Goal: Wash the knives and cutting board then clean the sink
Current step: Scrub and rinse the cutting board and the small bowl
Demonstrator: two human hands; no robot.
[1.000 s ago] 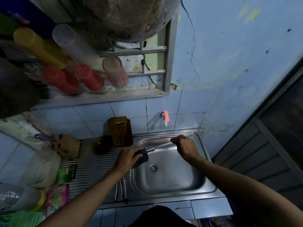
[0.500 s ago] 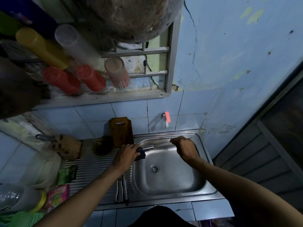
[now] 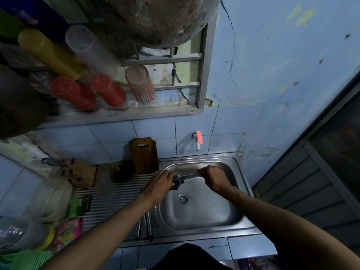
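Both hands over sink point(image 3: 240, 224), left hand point(image 3: 158, 185) gripping knife point(image 3: 188, 176) handle, right hand point(image 3: 213, 177) clenching blade

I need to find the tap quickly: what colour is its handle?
Pinkish-red, on a white tap on the tiled wall; the head view shows it.

Brown cutting board point(image 3: 143, 153), steel-grey sink point(image 3: 202, 215), pale blue tiles point(image 3: 155, 127), red cups point(image 3: 109, 89), a red-striped clear glass point(image 3: 140, 84), an orange-handled white tap point(image 3: 198, 140).
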